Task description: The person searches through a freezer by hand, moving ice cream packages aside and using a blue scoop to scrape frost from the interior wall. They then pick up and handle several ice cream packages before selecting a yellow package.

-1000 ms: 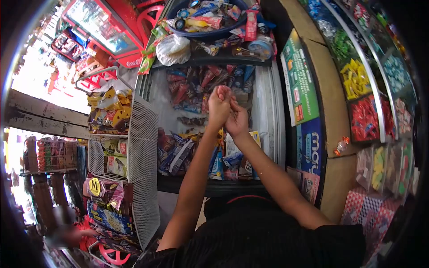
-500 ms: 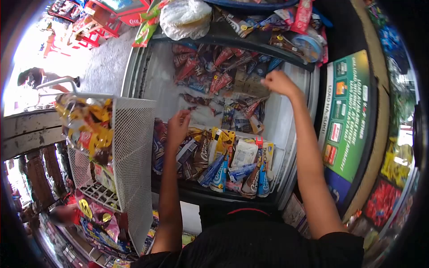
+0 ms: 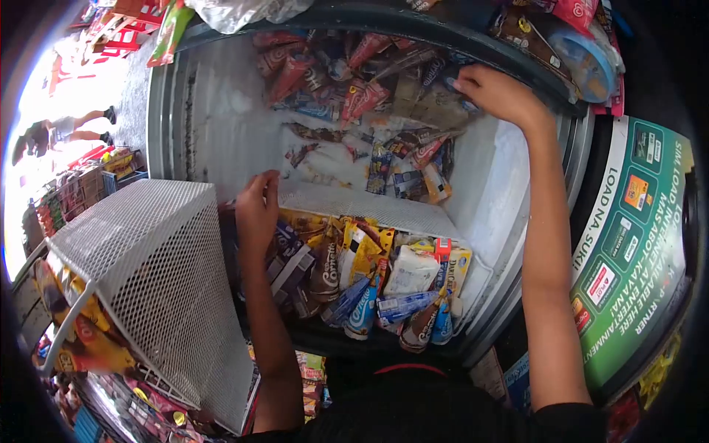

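Note:
My right hand (image 3: pixel 493 90) reaches into the far right of the chest freezer (image 3: pixel 580 159), fingers drawn together beside a blue-wrapped ice cream cone (image 3: pixel 434 71). Whatever its fingertips hold, if anything, is too small to make out. My left hand (image 3: pixel 256 214) is over the freezer's near left part, fingers loosely bent and apart, with no held item visible. It is nearest the white mesh basket (image 3: pixel 354 204), which holds several wrapped ice creams, among them a blue Cornetto cone (image 3: pixel 362 314). Red-wrapped cones (image 3: pixel 363 98) lie deeper inside, around frosty patches.
A white mesh rack (image 3: pixel 170 295) with snack packs stands close on my left. A green load sign (image 3: pixel 642 244) is at the right. A plastic bag (image 3: pixel 247 11) and a blue-rimmed tub (image 3: pixel 587 63) rest beyond the freezer's far edge. A person (image 3: pixel 55 133) is in the background.
My view has shifted closer over the freezer. My left hand has drawn back leftward to the mesh basket's edge. My right hand has reached farther toward the freezer's far right corner.

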Demonstrator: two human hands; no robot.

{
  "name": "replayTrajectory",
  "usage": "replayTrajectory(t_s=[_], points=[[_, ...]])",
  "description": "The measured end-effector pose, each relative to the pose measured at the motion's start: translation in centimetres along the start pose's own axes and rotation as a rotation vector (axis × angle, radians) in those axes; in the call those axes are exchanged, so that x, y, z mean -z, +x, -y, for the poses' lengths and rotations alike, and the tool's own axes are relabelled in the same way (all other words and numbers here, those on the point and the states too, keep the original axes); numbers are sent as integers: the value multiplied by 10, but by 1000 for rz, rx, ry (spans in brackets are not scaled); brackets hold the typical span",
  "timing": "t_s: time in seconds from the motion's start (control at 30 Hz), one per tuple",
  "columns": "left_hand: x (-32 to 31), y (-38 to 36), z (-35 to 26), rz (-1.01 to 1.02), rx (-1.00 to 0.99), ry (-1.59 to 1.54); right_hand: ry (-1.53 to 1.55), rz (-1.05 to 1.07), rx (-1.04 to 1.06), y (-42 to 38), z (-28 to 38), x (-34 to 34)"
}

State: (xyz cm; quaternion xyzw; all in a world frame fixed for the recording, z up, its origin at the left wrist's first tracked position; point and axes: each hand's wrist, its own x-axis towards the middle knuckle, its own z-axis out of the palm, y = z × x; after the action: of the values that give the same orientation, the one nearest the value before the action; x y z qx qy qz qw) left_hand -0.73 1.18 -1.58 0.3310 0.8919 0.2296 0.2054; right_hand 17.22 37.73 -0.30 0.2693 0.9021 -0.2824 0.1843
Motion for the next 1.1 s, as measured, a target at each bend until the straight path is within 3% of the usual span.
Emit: replayTrajectory(t_s=[0.27,0.33,0.37,0.43,0.47,0.53,0.57,0.67,0.7,0.77,0.8,0.87,0.97,1.1], points=[[-41,82,46,386,38,91,15,-84,-60,-5,-5,-5],[-56,109,64,424,-162,148,2,-72,-68,-5,-13,-7],[-64,125,71,439,-160,162,-24,-61,-81,-6,-13,-8],[-85,158,79,676,-21,241,16,-66,-103,-7,-4,-5],[-97,171,83,689,-21,252,40,-76,-120,-8,0,-4],[-119,193,91,1023,272,445,32,-92,-144,-10,4,-5],[-128,199,99,1031,267,454,6,-112,-160,-11,5,-5],[-178,199,151,1021,166,554,-16,-84,-245,-11,6,-5],[-208,193,186,1161,-397,797,-11,-80,-249,-12,5,-6],[-219,187,191,1264,-604,751,23,-82,-269,-13,5,-7],[-221,178,188,1249,-228,485,24,-87,-270,-13,10,-4],[-236,171,203,1318,-263,602,-175,12,-408,-12,22,6],[-266,157,270,1408,-297,755,-242,78,-590,-8,21,3],[-205,170,219,1340,-55,748,-156,176,-751,-5,20,3]])
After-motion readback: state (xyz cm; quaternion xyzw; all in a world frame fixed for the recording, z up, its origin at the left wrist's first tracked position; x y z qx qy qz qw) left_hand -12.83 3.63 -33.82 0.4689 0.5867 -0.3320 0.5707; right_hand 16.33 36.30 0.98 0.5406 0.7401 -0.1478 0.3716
